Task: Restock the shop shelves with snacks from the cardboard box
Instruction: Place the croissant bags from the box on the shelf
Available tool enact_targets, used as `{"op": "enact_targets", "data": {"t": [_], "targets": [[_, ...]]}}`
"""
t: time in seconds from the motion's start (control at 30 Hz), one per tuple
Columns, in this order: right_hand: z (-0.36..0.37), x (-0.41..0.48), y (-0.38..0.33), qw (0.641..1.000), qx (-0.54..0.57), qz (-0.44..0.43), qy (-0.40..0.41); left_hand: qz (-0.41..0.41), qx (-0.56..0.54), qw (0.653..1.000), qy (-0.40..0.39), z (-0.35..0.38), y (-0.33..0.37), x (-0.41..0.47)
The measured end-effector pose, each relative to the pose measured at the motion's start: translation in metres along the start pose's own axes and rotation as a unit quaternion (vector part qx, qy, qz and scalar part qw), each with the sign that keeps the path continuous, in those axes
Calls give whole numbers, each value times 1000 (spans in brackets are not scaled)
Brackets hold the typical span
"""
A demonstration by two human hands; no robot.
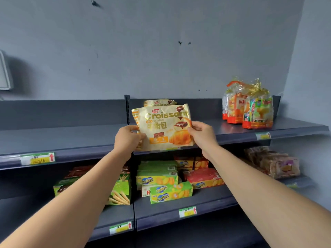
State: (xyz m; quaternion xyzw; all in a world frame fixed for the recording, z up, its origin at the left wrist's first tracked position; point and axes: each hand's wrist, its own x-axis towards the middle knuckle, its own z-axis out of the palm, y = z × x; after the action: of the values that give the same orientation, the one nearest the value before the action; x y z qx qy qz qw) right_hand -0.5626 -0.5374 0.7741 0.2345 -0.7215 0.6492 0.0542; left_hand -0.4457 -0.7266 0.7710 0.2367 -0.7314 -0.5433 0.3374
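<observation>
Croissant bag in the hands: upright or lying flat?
Upright. The croissant bag faces the camera, print reading level, left hand and right hand gripping its side edges.

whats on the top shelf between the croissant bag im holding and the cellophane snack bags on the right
Nothing: in the head view the top shelf is bare between the held croissant bag and the cellophane snack bags.

Left hand (128,138) and right hand (201,134) hold a croissant bag (163,127) upright above the top shelf (250,130).
</observation>
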Motion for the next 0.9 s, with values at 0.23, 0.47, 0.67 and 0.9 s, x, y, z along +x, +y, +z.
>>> {"op": "enact_targets", "data": {"t": [0.23,0.47,0.67,0.9], "targets": [[31,79,17,1000,-1,8,-8,23,17,999,28,23,-7,89],[59,145,48,998,-4,42,-36,8,52,998,24,44,-22,159],[76,184,68,996,-18,47,-67,-9,72,997,35,54,-33,190],[83,213,80,993,-34,54,-98,-40,72,997,12,67,-39,210]]}}
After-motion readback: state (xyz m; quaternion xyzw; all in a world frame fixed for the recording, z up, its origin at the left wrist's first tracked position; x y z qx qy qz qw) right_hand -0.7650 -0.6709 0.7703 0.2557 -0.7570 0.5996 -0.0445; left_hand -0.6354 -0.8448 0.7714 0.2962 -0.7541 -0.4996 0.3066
